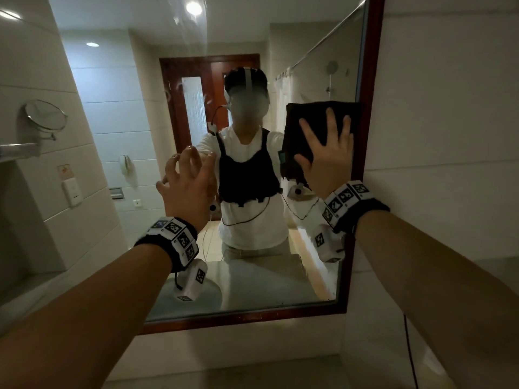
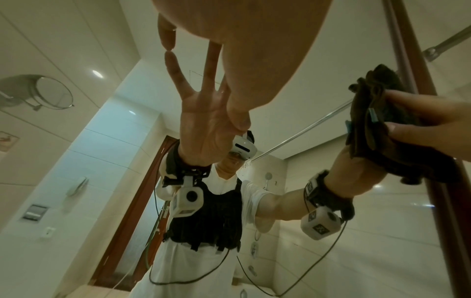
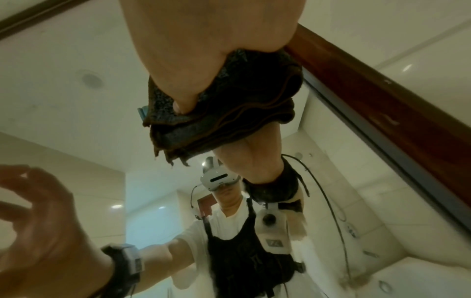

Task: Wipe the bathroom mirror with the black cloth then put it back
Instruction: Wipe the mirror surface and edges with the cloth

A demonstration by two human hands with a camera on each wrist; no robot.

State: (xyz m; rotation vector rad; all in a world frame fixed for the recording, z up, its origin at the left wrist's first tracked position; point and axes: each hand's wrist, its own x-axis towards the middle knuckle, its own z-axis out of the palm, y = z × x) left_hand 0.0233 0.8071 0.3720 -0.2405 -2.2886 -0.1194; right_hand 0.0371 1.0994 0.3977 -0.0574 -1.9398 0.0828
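White tiles surround the wood-framed mirror [image 1: 373,80]. Her right hand [image 1: 327,158], fingers spread flat, presses the folded cloth [image 1: 309,124] against the glass by its right edge. The left hand [image 1: 186,183] props its spread fingertips on the glass, holding nothing.

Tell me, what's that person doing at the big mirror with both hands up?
A person is cleaning the bathroom mirror. Their right hand presses a folded black cloth flat against the glass, close to the mirror's dark wooden frame on the right side. Their left hand holds nothing; its fingertips touch the glass near the middle. Some smudges still show on the upper part of the glass, so the wiping is not finished and the cloth has not been put back.
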